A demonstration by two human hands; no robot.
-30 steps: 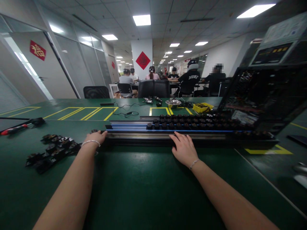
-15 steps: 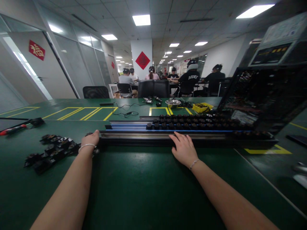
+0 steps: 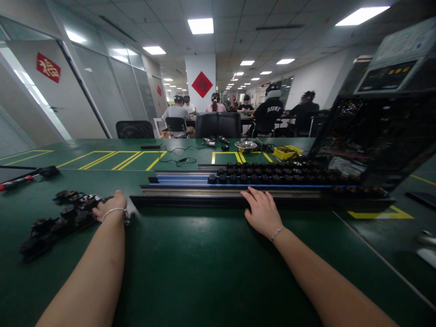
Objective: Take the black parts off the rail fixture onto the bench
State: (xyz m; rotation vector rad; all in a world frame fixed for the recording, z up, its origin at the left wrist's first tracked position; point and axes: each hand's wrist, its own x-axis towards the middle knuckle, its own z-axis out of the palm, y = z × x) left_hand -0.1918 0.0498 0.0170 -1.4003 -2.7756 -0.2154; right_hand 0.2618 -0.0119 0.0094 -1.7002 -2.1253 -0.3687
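Note:
My left hand point(image 3: 112, 204), wearing a bracelet, lies off the left end of the front rail. Its fingers curl over the near end of a cluster of small black parts point(image 3: 64, 215), partly hiding it; what kind of parts they are I cannot make out. My right hand point(image 3: 262, 209) rests with spread fingers on the long black-and-metal rail point(image 3: 197, 196), near its middle. Behind this rail lie further rails, among them a blue-lined one point(image 3: 184, 180). Rows of small round black pieces point(image 3: 252, 179) sit along the rails.
A large open black computer case point(image 3: 378, 136) stands at the right, by the rails' far end. At the back are a metal bowl point(image 3: 245, 146), a yellow tray point(image 3: 288, 152) and cables. A red-handled tool point(image 3: 17, 184) lies far left. Several people sit beyond the table.
My left hand has moved left, away from the rail's end, and the cluster of black parts has shifted left with it. My right hand has stayed on the rail.

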